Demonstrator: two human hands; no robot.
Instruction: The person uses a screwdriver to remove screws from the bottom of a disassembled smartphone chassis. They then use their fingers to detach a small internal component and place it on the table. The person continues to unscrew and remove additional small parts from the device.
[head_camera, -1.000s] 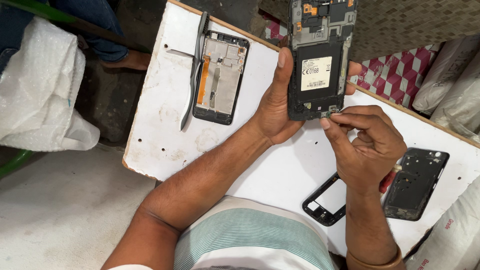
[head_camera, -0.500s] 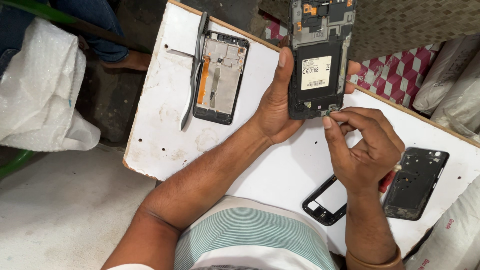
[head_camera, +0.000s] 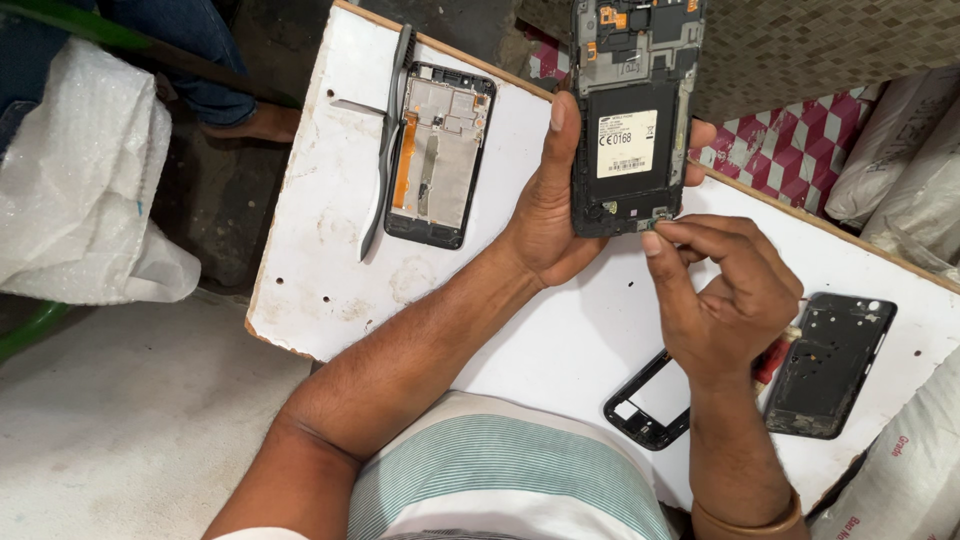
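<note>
My left hand (head_camera: 545, 215) grips an opened black phone body (head_camera: 630, 115), held upright with its back facing me and its circuit parts exposed at the top. My right hand (head_camera: 720, 290) has thumb and forefinger pinched together at the phone's lower right corner; whether a small part sits between them is too small to tell. A red-handled tool (head_camera: 772, 358) peeks out under that hand. All this hovers above a white board (head_camera: 330, 260).
On the board lie a phone screen frame with an orange ribbon (head_camera: 438, 155), tweezers (head_camera: 385, 140) beside it, a black bezel frame (head_camera: 650, 405) and a black back housing (head_camera: 830, 365). White sacks (head_camera: 90, 180) flank both sides. Another person's foot (head_camera: 250, 122) rests beyond the board.
My right hand's fingertips have shifted slightly along the phone's lower edge. The left hand and phone stay put.
</note>
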